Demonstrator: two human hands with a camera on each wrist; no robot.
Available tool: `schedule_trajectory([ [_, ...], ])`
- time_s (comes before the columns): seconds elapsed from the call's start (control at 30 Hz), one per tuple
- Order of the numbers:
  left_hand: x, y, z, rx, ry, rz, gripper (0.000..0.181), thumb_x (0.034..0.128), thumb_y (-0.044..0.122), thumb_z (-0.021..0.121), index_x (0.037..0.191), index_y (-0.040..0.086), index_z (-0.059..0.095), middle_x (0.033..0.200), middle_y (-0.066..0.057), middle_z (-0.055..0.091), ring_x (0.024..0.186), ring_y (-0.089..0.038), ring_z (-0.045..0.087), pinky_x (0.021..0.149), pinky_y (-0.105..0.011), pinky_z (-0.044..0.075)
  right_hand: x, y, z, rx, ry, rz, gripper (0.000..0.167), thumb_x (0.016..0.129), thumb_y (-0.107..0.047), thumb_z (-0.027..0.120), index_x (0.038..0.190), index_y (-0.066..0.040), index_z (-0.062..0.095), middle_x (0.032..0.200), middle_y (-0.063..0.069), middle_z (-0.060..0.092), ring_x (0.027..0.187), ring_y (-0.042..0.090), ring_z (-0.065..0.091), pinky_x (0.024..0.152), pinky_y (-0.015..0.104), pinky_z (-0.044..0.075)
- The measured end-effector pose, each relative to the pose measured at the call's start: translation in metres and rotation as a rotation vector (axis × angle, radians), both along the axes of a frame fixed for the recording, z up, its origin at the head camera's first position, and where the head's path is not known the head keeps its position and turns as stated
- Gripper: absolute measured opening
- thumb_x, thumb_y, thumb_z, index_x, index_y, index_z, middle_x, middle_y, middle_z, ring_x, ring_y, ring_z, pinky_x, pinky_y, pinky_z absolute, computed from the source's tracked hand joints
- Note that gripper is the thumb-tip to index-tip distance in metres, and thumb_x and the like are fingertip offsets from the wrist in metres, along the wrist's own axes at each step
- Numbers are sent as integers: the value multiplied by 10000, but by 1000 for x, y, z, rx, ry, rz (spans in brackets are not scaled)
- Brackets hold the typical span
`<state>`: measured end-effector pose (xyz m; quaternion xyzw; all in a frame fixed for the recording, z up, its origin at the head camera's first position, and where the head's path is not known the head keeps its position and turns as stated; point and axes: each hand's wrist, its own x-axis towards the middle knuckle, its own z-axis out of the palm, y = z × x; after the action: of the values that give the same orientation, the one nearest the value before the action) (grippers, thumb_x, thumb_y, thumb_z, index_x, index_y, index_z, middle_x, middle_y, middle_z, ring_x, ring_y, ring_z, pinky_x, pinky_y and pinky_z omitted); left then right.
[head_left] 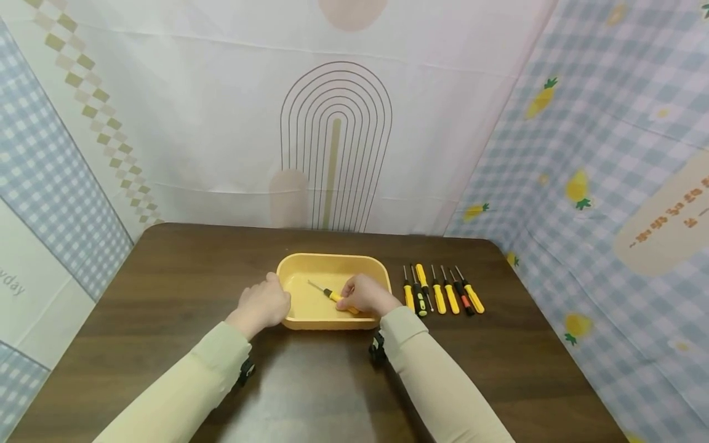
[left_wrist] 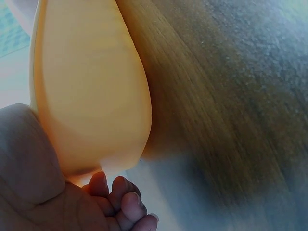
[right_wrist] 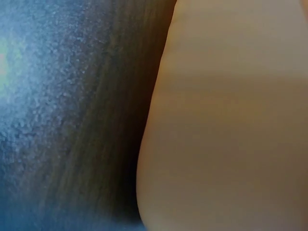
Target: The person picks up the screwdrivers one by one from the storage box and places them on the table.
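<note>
A yellow plastic bin [head_left: 299, 303] with rounded corners stands on the table. My left hand [head_left: 264, 303] grips its left end; in the left wrist view the thumb lies over the rim and the fingers curl beneath the wall of the bin [left_wrist: 96, 96]. Reaching inside, my right hand [head_left: 365, 293] pinches a screwdriver [head_left: 335, 296] by its yellow and black handle. Its metal shaft points to the far left, low within the bin. From the right wrist only the bin's outer wall [right_wrist: 226, 134] shows; that hand is out of sight there.
To the right of the bin, several screwdrivers [head_left: 439, 298] lie in a row, mostly yellow-handled, one red and black [head_left: 462, 295]. The dark wooden table [head_left: 194, 277] meets a patterned cloth backdrop [head_left: 221, 154] behind, with checked cloth [head_left: 598, 258] at the right side.
</note>
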<state>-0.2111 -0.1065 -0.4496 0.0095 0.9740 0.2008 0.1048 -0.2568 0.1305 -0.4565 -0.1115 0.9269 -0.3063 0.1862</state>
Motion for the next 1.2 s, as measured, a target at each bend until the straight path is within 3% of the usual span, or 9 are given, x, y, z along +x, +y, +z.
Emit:
schedule_trajectory([
  [0.2, -3, 1, 1, -7, -6, -8, 399, 970, 273, 418, 1139, -87, 400, 766, -116, 534, 694, -287, 523, 759, -475, 401, 1, 1, 0, 0, 2, -22, 179, 791, -193, 808, 816, -97, 659, 768, 18, 596, 653, 159, 492, 575, 284, 421],
  [0.37, -4, -1, 2, -10, -9, -12, 405, 965, 275, 422, 1141, -90, 404, 778, -120, 537, 704, -289, 526, 751, -475, 402, 4, -5, 4, 71, 109, 43, 166, 815, -194, 783, 817, -99, 646, 762, -8, 597, 665, 151, 509, 599, 285, 429],
  [0.47, -3, -4, 1, -11, -24, -5, 414, 961, 271, 416, 1156, -94, 403, 796, -123, 543, 721, -293, 529, 775, -487, 398, 7, -8, 10, 97, 152, 57, 144, 833, -190, 754, 835, -102, 640, 767, -13, 600, 654, 145, 524, 589, 285, 437],
  [0.63, 1, -10, -2, -7, -22, -10, 442, 951, 273, 412, 1170, -110, 403, 823, -131, 560, 743, -296, 543, 790, -507, 398, 10, 2, 30, 30, 192, 36, 120, 887, -194, 699, 883, -90, 640, 790, 10, 595, 653, 158, 535, 582, 306, 451],
  [0.9, 3, -14, -3, 25, 12, -28, 480, 952, 280, 426, 1192, -135, 400, 843, -152, 557, 762, -313, 546, 778, -517, 413, 8, 48, 59, -56, 224, -43, 166, 932, -295, 651, 1019, -154, 637, 901, 9, 625, 780, 175, 576, 662, 333, 482],
  [1.2, 4, -11, 1, 47, 107, -68, 452, 988, 322, 385, 1096, -110, 468, 830, -153, 554, 772, -314, 567, 753, -518, 440, 12, 121, 71, -59, 321, -135, 233, 972, -315, 582, 1113, -135, 628, 980, 69, 645, 811, 212, 586, 662, 358, 490],
])
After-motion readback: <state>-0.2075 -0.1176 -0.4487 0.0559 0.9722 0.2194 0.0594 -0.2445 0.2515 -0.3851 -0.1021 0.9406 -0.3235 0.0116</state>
